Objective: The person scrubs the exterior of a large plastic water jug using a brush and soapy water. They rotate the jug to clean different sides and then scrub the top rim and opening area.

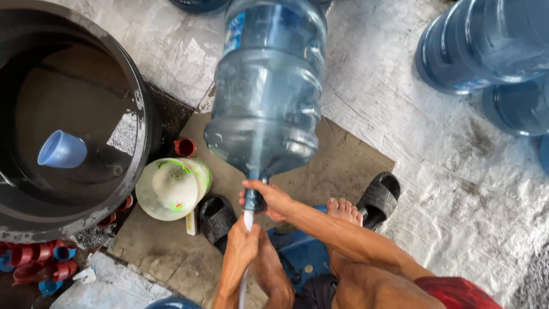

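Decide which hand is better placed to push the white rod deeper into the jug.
Probably left: left hand grips the white rod; right hand holds the jug at its neck.

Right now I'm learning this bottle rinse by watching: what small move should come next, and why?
Probably push the white rod a little deeper into the bottle. The right hand grips the neck of the big blue water bottle, tipped mouth toward the person, while the left hand holds the rod just at the mouth.
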